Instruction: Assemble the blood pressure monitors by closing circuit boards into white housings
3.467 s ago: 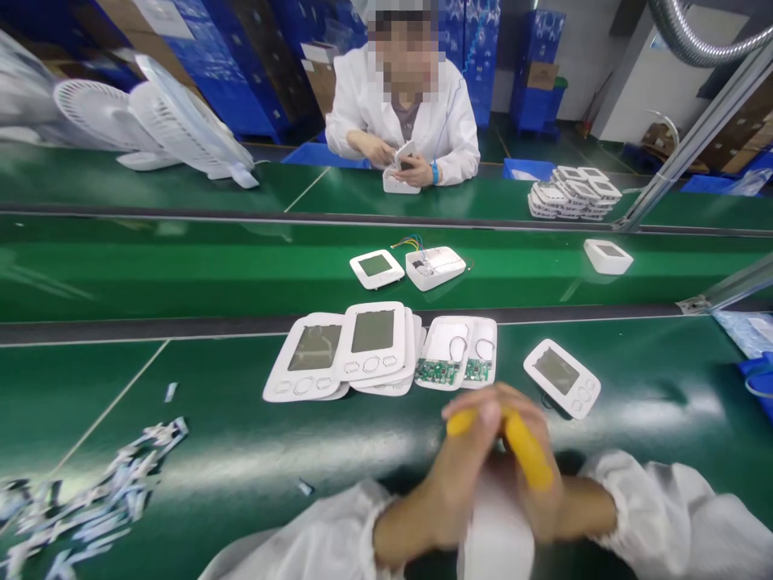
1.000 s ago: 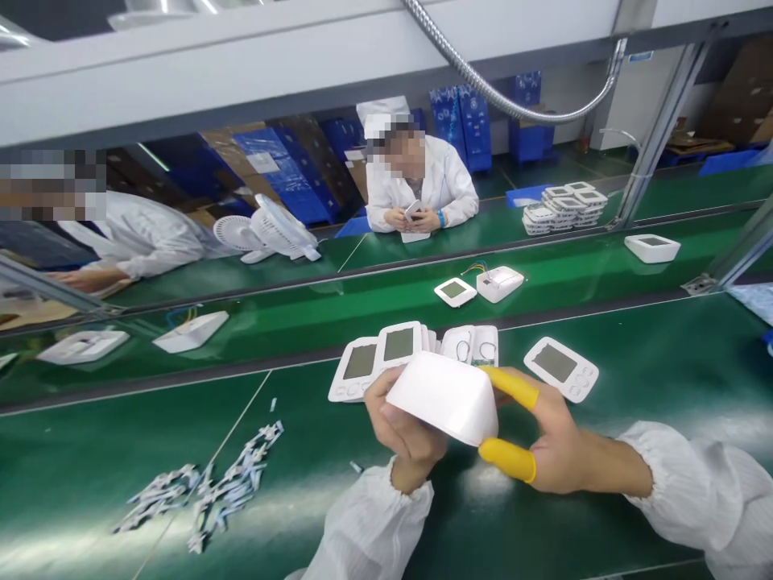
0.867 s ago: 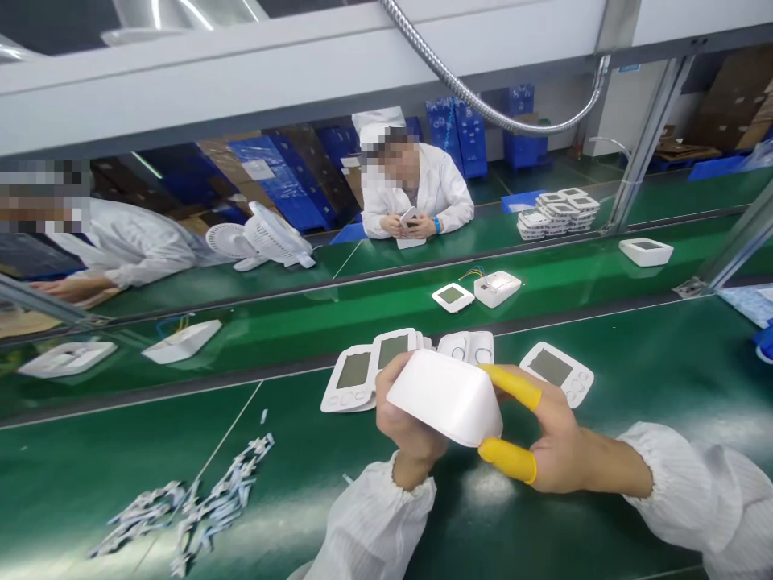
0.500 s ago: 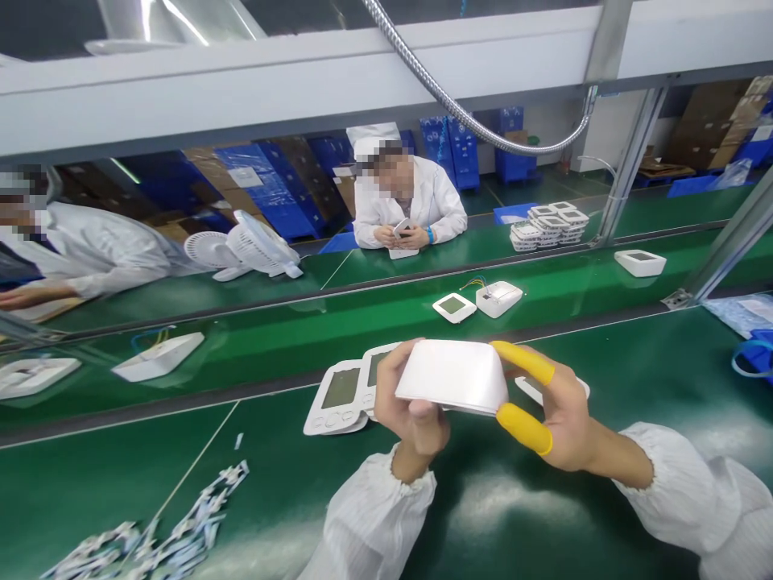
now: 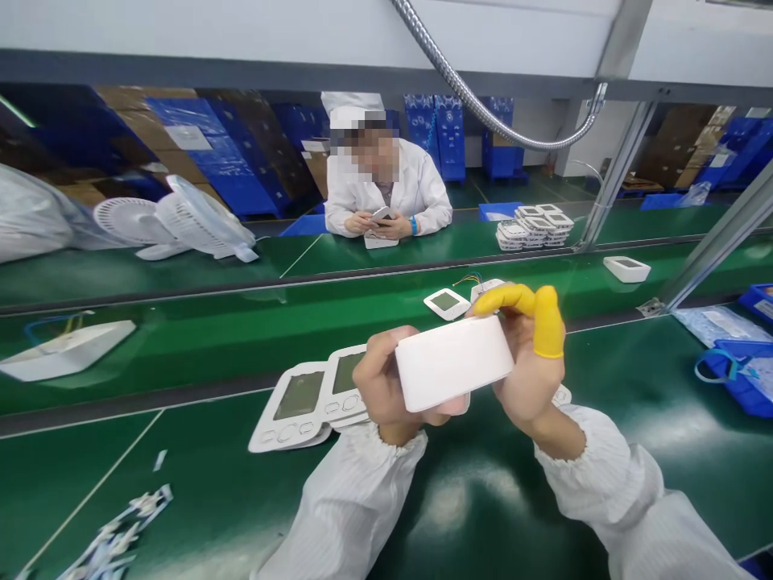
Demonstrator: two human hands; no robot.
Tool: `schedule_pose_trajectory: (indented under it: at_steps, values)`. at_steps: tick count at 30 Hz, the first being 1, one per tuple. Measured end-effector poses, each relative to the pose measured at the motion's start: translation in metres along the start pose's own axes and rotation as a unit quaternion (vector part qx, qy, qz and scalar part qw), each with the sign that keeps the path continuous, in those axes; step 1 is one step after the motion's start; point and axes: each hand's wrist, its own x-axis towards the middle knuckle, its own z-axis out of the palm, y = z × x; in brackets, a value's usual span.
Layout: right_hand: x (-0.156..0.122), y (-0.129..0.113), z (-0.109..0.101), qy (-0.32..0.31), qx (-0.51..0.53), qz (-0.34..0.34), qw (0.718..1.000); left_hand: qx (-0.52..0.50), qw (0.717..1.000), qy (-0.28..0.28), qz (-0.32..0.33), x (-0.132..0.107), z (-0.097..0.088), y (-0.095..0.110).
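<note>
The **left hand** [image 5: 380, 379] and **right hand** [image 5: 531, 354] are together, clamped on either end of a **white plastic casing** [image 5: 452, 362], which is held up in the air at the middle of the view, above a **green conveyor belt** [image 5: 483, 515]. Two fingers of the right hand wear **yellow finger cots** [image 5: 548, 322]. At 10 o'clock, just behind the left hand, **white panels with small screens** [image 5: 299, 407] lie overlapping on the belt. **Paper scraps** [image 5: 114, 536] lie at 7 o'clock.

At 3 o'clock, a **blue crate** [image 5: 740, 387] holds a **blue cord loop** [image 5: 716, 369], with a **plastic-wrapped packet** [image 5: 709, 326] just beside it. Beyond the hands, a **small screen panel** [image 5: 445, 304] lies on a farther belt. At 1 o'clock, **stacked white units** [image 5: 528, 235] sit near a **blue tray** [image 5: 498, 212]. At 12 o'clock, a **co-worker** [image 5: 386, 185] holds a **small white item** [image 5: 380, 214] in both hands. A **white fan** [image 5: 193, 217] stands at 11 o'clock.
</note>
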Motion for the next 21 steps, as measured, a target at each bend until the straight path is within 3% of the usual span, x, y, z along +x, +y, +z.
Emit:
schedule_pose_trajectory:
  at_steps: [3,6,8,14,18,21]
  values:
    - [0.009,-0.002,0.006,0.001,0.013,-0.001,1.000,0.046,0.975,0.057,0.209,0.012,0.007,0.010]
    - [0.016,-0.002,0.007,-0.001,0.010,-0.025,1.000,0.055,0.940,0.038,0.335,0.021,0.015,0.028]
    - [0.021,0.001,0.004,-0.017,-0.002,-0.041,0.999,0.055,0.934,0.010,0.353,0.023,0.020,0.042]
    - [0.034,0.011,-0.009,-0.045,-0.055,-0.040,0.997,0.128,0.936,-0.061,0.321,0.021,0.026,0.077]
    - [0.032,0.012,-0.011,-0.051,-0.062,-0.045,0.996,0.131,0.937,-0.062,0.319,0.025,0.022,0.076]
    - [0.028,0.012,-0.009,-0.109,-0.035,-0.046,0.992,0.125,0.939,-0.038,0.318,0.029,0.012,0.069]
